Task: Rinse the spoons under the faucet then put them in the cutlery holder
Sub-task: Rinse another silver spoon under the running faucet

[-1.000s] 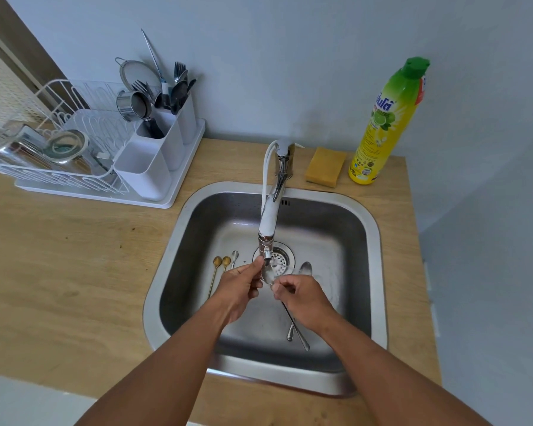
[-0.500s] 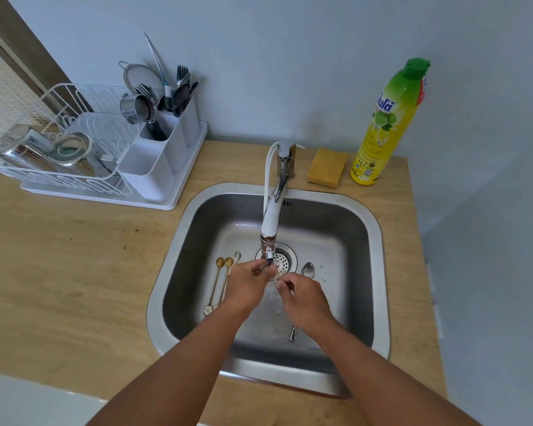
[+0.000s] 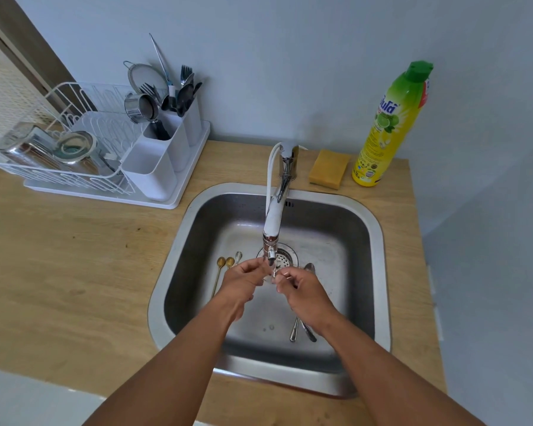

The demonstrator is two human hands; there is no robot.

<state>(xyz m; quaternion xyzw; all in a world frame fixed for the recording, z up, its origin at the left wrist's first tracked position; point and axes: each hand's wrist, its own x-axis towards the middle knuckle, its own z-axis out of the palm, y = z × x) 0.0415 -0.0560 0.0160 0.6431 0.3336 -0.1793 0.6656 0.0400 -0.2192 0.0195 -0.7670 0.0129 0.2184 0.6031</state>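
Head: two gold spoons, three silver.

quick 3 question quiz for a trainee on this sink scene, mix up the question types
1. True or false: the yellow sponge lies inside the sink.
2. Multiple choice: where do the two gold spoons lie? A) in the cutlery holder B) on the sink floor, beside the left hand C) on the counter by the dish soap bottle
3. Fill in: both hands, with the right hand, work just under the ______.

Key: 1 false, it lies on the counter behind the sink. 2 B. 3 faucet.
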